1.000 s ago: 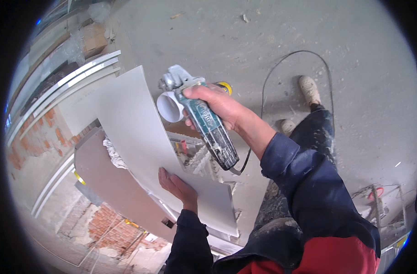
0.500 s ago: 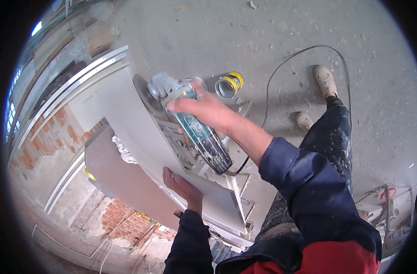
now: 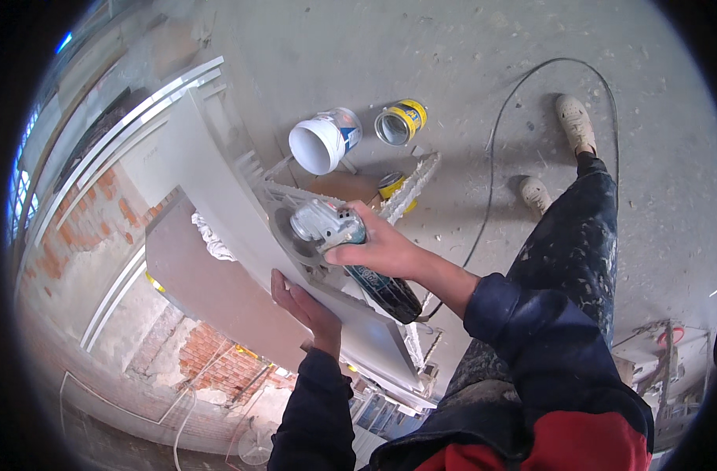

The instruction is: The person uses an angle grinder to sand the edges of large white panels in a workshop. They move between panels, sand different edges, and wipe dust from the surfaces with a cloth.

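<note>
In my right hand (image 3: 382,245) is an angle grinder (image 3: 327,225) with a dusty grey head and a teal and black body. I cannot tell whether its disc (image 3: 292,235), at the right edge of a long pale board (image 3: 241,208), touches it. The board slants from upper left to lower middle. My left hand (image 3: 311,310) holds the board's left edge, lower down than the disc, fingers close together and thumb hidden. Past that edge lies a wider brownish panel (image 3: 209,286) with a crumpled white cloth (image 3: 213,237).
A white bucket (image 3: 319,143) lies tipped beside an open yellow can (image 3: 402,122) on the grey floor. Plaster-crusted frame bars (image 3: 409,184) stand beyond the grinder. Its black cord (image 3: 493,129) loops past my shoes (image 3: 576,124). Exposed brick (image 3: 217,369) lies at lower left.
My right hand has brought the grinder down and slightly right along the board's edge. The white bucket and frame bars show more fully. My left hand stays at the board.
</note>
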Action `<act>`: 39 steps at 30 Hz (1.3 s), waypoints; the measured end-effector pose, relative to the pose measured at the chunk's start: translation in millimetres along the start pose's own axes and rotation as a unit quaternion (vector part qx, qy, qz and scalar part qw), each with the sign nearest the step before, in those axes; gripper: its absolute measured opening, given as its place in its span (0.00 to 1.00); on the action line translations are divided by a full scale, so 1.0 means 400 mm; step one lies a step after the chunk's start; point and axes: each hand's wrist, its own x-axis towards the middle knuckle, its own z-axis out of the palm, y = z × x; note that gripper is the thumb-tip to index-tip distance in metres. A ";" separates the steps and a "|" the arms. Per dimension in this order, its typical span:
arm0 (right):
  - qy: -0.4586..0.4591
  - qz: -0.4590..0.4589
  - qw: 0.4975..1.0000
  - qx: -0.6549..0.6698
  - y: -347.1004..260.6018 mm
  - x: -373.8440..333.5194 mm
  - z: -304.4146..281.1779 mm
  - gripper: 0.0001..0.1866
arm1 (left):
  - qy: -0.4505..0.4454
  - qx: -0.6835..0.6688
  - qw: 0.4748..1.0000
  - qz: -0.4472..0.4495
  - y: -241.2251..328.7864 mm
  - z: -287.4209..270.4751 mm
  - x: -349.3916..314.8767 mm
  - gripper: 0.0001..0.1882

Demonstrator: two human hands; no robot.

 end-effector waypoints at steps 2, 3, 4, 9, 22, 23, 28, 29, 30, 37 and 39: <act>-0.004 0.008 1.000 -0.015 0.042 -0.002 -0.014 0.46 | 0.006 -0.037 0.999 -0.007 -0.007 0.001 -0.001 0.32; -0.006 0.011 1.000 -0.023 0.057 -0.003 -0.020 0.45 | 0.007 -0.031 0.999 -0.009 -0.009 0.001 -0.003 0.32; 0.016 0.007 1.000 -0.016 0.072 -0.012 -0.030 0.42 | 0.008 -0.027 1.000 -0.010 -0.009 0.001 -0.008 0.32; 0.090 -0.071 0.992 0.042 0.175 0.025 -0.032 0.38 | 0.006 -0.010 1.000 0.007 -0.008 0.006 0.003 0.31; 0.084 -0.181 0.979 0.030 0.276 0.022 0.032 0.44 | 0.020 -0.100 0.995 0.006 -0.010 0.016 0.020 0.27; 0.078 -0.184 0.979 0.035 0.280 0.025 0.035 0.44 | 0.024 -0.130 0.991 -0.006 -0.008 0.020 0.020 0.27; 0.061 -0.199 0.977 0.037 0.296 0.040 0.041 0.45 | 0.020 -0.122 0.992 0.015 -0.023 0.017 0.021 0.27; 0.058 -0.196 0.978 0.042 0.298 0.041 0.040 0.45 | 0.020 -0.114 0.993 0.021 -0.023 0.020 0.021 0.27; 0.059 -0.196 0.978 0.039 0.300 0.042 0.041 0.45 | 0.016 -0.125 0.992 0.019 -0.026 0.021 0.024 0.27; 0.052 -0.208 0.974 0.069 0.325 0.058 0.059 0.45 | 0.016 -0.083 0.996 0.030 -0.013 0.016 0.023 0.27; 0.046 -0.220 0.971 0.080 0.305 0.068 0.066 0.46 | 0.019 -0.069 0.997 0.036 -0.010 0.019 0.027 0.27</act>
